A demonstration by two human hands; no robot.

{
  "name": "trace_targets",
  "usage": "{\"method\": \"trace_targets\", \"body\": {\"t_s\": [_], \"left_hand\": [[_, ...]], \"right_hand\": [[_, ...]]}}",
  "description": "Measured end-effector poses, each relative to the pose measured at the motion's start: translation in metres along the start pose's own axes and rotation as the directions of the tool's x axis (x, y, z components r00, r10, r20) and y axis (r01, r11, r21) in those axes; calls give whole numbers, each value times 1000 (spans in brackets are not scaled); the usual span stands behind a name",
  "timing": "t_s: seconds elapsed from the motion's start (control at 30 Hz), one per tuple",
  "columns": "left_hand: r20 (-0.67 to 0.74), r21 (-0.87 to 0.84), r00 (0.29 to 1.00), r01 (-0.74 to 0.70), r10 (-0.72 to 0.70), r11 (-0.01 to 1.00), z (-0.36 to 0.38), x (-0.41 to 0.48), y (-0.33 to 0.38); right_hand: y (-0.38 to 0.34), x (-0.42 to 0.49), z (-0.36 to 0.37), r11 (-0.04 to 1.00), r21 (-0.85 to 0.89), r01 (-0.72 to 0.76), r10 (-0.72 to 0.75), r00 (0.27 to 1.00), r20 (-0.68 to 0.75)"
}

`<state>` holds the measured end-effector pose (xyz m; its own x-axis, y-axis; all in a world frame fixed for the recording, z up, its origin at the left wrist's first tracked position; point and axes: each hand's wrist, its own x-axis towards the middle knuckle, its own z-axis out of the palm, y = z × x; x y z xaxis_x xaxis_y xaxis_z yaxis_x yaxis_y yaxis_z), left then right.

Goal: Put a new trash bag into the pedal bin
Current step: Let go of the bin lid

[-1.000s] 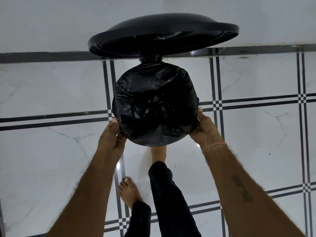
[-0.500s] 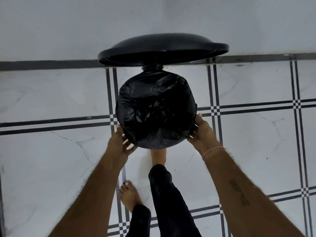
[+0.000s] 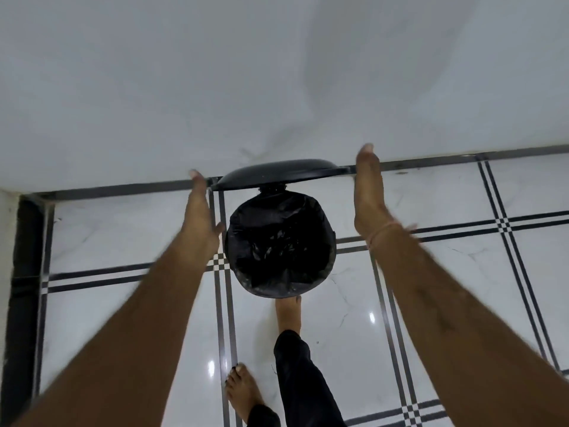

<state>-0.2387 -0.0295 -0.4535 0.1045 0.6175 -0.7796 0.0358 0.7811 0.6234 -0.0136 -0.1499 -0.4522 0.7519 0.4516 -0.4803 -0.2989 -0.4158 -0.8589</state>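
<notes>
The round black pedal bin stands on the tiled floor against the wall, its lid (image 3: 281,174) raised upright. A black trash bag (image 3: 278,248) lines the bin, its edge folded over the rim all around. My left hand (image 3: 200,220) is flat and open in the air just left of the bin, holding nothing. To the bin's right, my right hand (image 3: 369,195) is stretched flat, apart from the bag. My right foot (image 3: 288,314) reaches under the bin's front edge, where the pedal is hidden.
A white wall (image 3: 277,72) rises right behind the bin. White floor tiles with black stripe borders (image 3: 431,303) spread on all sides. A dark strip (image 3: 23,288) runs along the left edge. My left foot (image 3: 243,389) stands on the floor behind.
Both hands let go of the bag's rim and lifted up and apart, fingers straightened. The view pulled back and tilted up, so the bin looks smaller and lower.
</notes>
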Motion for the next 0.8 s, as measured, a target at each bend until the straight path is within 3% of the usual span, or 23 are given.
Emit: {"method": "trace_targets", "body": {"t_s": [0.1, 0.2, 0.4, 0.67, 0.8], "left_hand": [[76, 126, 997, -2, -8, 992, 14, -5, 16], [102, 259, 994, -66, 41, 964, 14, -15, -4], [187, 356, 968, -226, 168, 907, -34, -11, -82], [96, 405, 948, -315, 303, 859, -45, 13, -192], [67, 423, 926, -363, 371, 830, -47, 25, -229]], "right_hand": [[-30, 11, 5, 942, -334, -36, 85, 987, 133], [-10, 0, 2, 876, -480, 45, 31, 988, 149], [74, -45, -17, 832, -544, 107, -38, 990, 137], [200, -38, -11, 782, -607, 142, -81, 989, 127], [230, -39, -7, 846, -512, 148, -136, 989, 61]]}}
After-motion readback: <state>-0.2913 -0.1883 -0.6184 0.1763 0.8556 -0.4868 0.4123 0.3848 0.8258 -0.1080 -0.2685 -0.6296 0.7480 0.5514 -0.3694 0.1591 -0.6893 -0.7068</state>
